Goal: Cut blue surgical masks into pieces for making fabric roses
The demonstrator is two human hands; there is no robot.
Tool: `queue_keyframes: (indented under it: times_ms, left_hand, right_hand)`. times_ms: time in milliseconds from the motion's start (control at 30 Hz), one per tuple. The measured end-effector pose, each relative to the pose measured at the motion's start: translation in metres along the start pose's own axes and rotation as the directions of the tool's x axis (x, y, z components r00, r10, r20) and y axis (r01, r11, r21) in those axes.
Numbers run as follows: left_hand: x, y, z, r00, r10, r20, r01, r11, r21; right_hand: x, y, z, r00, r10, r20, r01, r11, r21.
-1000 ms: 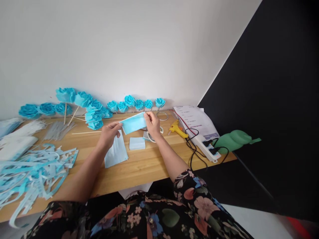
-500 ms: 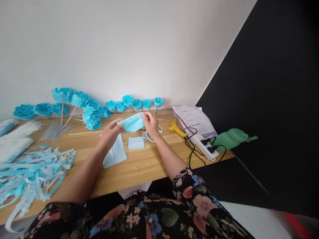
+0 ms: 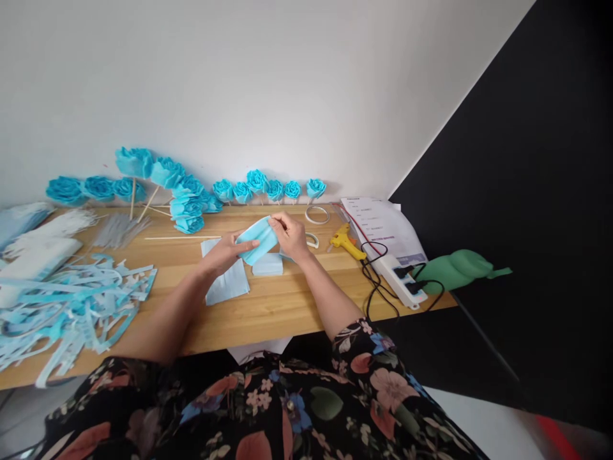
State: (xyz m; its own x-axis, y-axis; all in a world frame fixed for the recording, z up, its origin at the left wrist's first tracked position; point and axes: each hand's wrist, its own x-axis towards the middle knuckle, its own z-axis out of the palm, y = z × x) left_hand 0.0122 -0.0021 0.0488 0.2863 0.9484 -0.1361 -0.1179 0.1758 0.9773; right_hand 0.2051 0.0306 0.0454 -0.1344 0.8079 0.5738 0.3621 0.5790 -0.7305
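Observation:
Both my hands hold a light blue piece of mask fabric (image 3: pixel 257 239) above the wooden table (image 3: pixel 268 313). My left hand (image 3: pixel 225 250) pinches its left end and my right hand (image 3: pixel 290 235) pinches its right end, so the piece bends between them. Under the hands lie a flat blue sheet (image 3: pixel 225 281) and a small folded stack of blue pieces (image 3: pixel 268 264).
Blue fabric roses (image 3: pixel 268 186) on sticks line the wall. A heap of cut blue strips (image 3: pixel 71 300) covers the left of the table. To the right are a yellow glue gun (image 3: pixel 345 241), a white power strip (image 3: pixel 400 280) with black cables, papers (image 3: pixel 378 223) and a green object (image 3: pixel 454 268).
My hands have come closer together and lower, folding the blue piece from a flat stretched strip into a curved, shorter shape. The camera shifted slightly.

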Motion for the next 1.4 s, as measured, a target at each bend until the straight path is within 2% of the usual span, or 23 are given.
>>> queue_keyframes:
  times_ms: [200,300,433,533,600,767,933,1100,1233,1400]
  left_hand:
    - [0.001,0.001,0.002,0.997,0.017,-0.082,-0.016,1.000,0.015]
    - [0.001,0.001,0.003,0.995,0.025,-0.101,-0.023,1.000,0.021]
    - [0.003,0.001,0.000,0.988,0.035,-0.147,-0.037,0.999,-0.008]
    - [0.004,-0.001,-0.002,0.987,0.039,-0.157,-0.043,0.999,-0.027]
    - [0.004,-0.003,-0.003,0.989,0.037,-0.145,-0.040,0.999,-0.017]
    - [0.006,-0.006,-0.003,0.990,0.042,-0.131,-0.042,0.999,0.005]
    - [0.013,-0.006,-0.011,0.954,0.145,-0.261,-0.138,0.989,0.045]
    - [0.018,-0.007,-0.020,0.933,0.271,-0.236,-0.259,0.963,0.080]
    - [0.017,-0.008,-0.020,0.929,0.314,-0.197,-0.303,0.949,0.084]
    - [0.013,-0.002,-0.014,0.916,0.336,-0.217,-0.332,0.941,0.056]
  right_hand:
    - [0.000,0.002,0.003,0.998,0.056,0.027,-0.057,0.998,0.028]
    - [0.001,0.001,0.004,0.993,0.103,0.054,-0.109,0.984,0.140]
    - [0.003,-0.002,0.000,0.964,0.217,0.156,-0.259,0.903,0.344]
    - [0.004,-0.002,-0.001,0.932,0.247,0.264,-0.338,0.855,0.394]
    - [0.004,-0.001,0.001,0.927,0.243,0.284,-0.342,0.859,0.381]
    - [0.004,0.002,0.003,0.965,0.218,0.144,-0.249,0.933,0.258]
    - [0.009,0.006,-0.005,0.961,0.274,-0.029,-0.252,0.916,0.313]
    - [0.012,0.012,-0.007,0.936,0.350,-0.028,-0.313,0.868,0.385]
    - [0.012,0.014,-0.005,0.932,0.360,-0.032,-0.314,0.850,0.423]
    - [0.011,0.017,-0.005,0.931,0.361,-0.044,-0.312,0.854,0.416]
